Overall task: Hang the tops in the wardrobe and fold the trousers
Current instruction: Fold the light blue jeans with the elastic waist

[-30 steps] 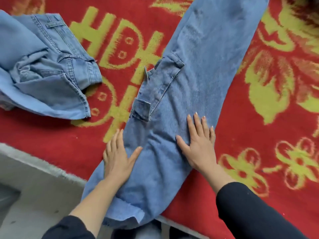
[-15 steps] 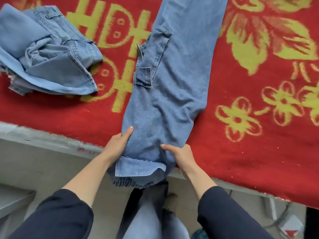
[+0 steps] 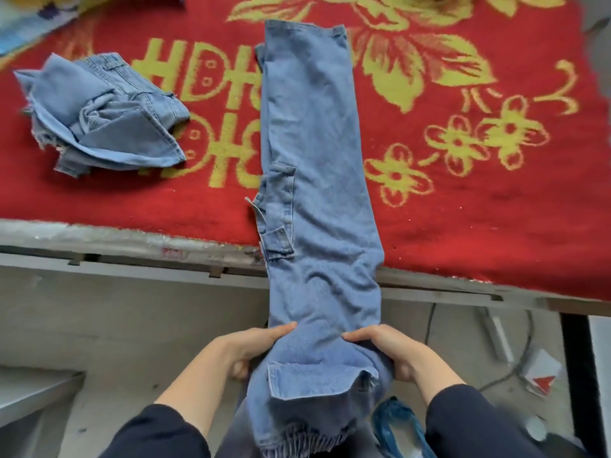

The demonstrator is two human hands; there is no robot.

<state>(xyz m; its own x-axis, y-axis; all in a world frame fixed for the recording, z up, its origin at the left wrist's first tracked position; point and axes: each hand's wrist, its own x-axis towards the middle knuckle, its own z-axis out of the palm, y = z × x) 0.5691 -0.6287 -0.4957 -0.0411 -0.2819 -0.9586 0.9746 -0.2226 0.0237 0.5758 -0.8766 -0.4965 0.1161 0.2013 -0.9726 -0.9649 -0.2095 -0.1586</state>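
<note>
Denim jeans should handle heavy, limp, non-slip: we grip the end hanging off the bed, left hand and right hand curled round its sides.

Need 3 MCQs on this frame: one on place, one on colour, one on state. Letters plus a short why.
1. Where is the denim pile?
A. on the floor
B. on the blanket, left of the long jeans
C. on top of the long jeans

2. What is the blanket's ground colour?
A. green
B. white
C. red

3. How are the hands on the long jeans?
A. both grip the hem end
B. only one touches them
C. neither touches them

Answers:
1 B: the denim pile lies on the blanket, apart from the long jeans and to their left.
2 C: the blanket is red with a yellow pattern.
3 A: the left hand and the right hand each curl round the cloth near the hem, past the bed's edge.
</note>
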